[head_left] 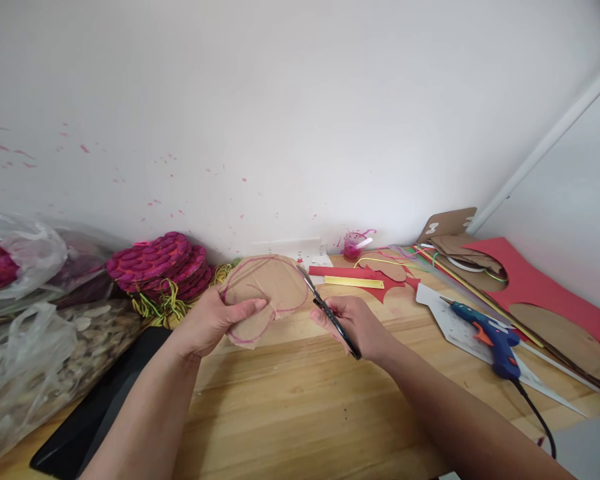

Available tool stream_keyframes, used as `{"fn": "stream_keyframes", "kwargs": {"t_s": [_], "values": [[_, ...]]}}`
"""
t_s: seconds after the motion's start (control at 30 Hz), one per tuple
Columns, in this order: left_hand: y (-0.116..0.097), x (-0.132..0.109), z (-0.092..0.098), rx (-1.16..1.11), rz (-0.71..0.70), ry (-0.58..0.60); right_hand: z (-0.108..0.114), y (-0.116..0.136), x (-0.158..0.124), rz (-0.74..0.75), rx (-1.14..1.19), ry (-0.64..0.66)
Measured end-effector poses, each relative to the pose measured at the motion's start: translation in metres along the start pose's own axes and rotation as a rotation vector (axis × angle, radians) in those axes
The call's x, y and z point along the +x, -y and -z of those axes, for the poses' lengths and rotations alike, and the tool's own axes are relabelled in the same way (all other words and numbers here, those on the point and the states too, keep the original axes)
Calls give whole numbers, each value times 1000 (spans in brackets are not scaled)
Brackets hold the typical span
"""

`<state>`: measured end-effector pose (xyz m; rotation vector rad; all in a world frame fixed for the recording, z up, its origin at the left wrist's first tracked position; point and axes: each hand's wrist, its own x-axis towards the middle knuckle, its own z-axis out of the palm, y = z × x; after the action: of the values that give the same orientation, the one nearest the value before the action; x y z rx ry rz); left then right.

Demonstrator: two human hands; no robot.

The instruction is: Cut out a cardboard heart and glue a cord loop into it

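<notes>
My left hand (pixel 214 321) grips a brown cardboard piece (pixel 270 288) with pink lines drawn on it, thumb lying across its lower lobe, held up above the wooden table (pixel 300 393). My right hand (pixel 356 325) is closed round the handles of black scissors (pixel 325 310). Their blades point up and left and meet the right edge of the cardboard.
A blue glue gun (pixel 495 339) lies on a white sheet at the right, its cord running to the front edge. Red paper (pixel 555 293) and cardboard scraps cover the right corner. Stacked magenta woven discs (pixel 160 265), plastic bags (pixel 25 320) and a black tray (pixel 105 400) fill the left.
</notes>
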<state>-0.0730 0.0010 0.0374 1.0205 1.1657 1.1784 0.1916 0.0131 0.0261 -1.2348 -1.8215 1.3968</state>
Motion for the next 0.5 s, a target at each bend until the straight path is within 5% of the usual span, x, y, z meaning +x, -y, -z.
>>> {"fn": "stream_keyframes", "kwargs": {"t_s": [0.23,0.5], "values": [[5,2,-2,108,59,194,7,-11,5,-22,-64,90],[7,3,-3,122,83,214,22,-2,5,124,-245,179]]}}
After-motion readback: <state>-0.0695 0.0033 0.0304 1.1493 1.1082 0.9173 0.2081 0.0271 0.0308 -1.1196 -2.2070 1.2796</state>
